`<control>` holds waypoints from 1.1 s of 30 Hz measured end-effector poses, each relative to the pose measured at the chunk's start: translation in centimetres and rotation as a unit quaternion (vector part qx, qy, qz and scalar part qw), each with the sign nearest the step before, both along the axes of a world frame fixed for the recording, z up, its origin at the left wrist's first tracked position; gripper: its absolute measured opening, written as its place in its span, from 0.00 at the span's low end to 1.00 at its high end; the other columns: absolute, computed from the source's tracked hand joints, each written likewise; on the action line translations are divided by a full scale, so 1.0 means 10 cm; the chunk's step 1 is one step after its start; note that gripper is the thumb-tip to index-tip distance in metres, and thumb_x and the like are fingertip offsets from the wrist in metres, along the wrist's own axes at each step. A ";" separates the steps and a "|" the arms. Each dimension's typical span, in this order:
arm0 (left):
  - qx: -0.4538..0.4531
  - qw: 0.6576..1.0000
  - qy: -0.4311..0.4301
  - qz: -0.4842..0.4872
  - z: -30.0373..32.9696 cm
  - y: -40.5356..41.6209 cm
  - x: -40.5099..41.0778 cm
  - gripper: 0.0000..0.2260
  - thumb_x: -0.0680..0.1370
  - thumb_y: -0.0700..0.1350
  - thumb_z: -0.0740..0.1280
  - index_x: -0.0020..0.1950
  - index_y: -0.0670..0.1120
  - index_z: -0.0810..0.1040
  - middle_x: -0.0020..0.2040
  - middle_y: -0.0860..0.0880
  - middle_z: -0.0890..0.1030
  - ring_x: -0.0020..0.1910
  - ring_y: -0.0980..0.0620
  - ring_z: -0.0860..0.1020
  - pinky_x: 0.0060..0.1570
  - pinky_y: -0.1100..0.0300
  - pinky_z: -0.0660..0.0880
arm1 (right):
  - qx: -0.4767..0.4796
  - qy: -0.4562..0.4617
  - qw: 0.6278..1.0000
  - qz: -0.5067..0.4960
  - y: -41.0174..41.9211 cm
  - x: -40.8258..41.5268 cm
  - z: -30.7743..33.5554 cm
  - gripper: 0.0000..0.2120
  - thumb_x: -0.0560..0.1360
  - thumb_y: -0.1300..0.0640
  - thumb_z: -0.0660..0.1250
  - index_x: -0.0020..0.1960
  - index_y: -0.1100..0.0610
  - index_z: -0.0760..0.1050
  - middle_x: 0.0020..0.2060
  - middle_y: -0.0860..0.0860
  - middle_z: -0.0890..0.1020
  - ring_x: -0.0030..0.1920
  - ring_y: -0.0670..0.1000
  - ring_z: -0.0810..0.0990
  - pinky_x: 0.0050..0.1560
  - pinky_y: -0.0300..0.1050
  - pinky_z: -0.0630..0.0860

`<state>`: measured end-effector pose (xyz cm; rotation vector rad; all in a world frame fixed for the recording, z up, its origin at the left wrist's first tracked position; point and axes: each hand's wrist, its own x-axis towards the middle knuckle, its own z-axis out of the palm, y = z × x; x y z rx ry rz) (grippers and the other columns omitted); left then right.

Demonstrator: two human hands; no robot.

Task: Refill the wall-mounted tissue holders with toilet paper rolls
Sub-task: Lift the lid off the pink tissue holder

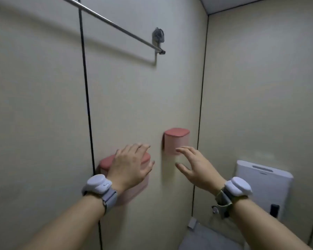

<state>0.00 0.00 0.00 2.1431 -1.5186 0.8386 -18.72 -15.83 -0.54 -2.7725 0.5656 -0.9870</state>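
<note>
My left hand (pixel 129 164) lay spread, seemingly on the nearer pink holder (pixel 105 163); my right hand (pixel 195 166), open and empty, reached toward the farther holder (pixel 177 139).

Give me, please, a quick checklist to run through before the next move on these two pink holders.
1. Left hand on the nearer holder: ok, it lies over the lid.
2. Right hand on the farther holder: not ok, its open fingers are in front of it, contact unclear.
3. Farther holder's lid shut: ok, it sits flat on top.
4. Toilet paper roll at hand: not ok, none in view and both hands hold nothing.
5. Paper left inside either holder: cannot tell, the walls hide it.
6. Metal rail clear of the hands: ok, it runs well above.
</note>
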 end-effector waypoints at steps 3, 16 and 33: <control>0.001 0.999 0.007 0.034 -0.18 0.08 0.22 0.25 0.74 0.62 0.57 0.66 0.52 0.75 0.59 0.52 0.79 0.56 0.47 0.78 0.53 0.52 0.74 | 0.033 0.014 0.997 0.063 -0.09 0.41 -0.13 0.24 0.79 0.46 0.63 0.73 0.51 0.66 0.72 0.48 0.69 0.71 0.48 0.67 0.70 0.40 0.63; -0.121 0.980 0.143 0.069 -0.65 0.24 0.43 0.24 0.75 0.62 0.63 0.62 0.46 0.78 0.65 0.49 0.75 0.68 0.49 0.70 0.71 0.55 0.65 | 0.215 0.035 0.924 0.315 -0.67 1.35 -0.46 0.30 0.72 0.32 0.63 0.71 0.41 0.68 0.73 0.42 0.67 0.73 0.38 0.63 0.75 0.48 0.63; -0.150 0.951 0.234 0.137 -0.44 0.20 0.21 0.24 0.68 0.64 0.69 0.57 0.50 0.77 0.64 0.54 0.75 0.64 0.64 0.72 0.64 0.73 0.64 | 0.384 0.004 0.781 0.492 -0.91 1.84 -0.57 0.25 0.71 0.54 0.70 0.67 0.53 0.72 0.70 0.50 0.70 0.73 0.48 0.68 0.74 0.53 0.65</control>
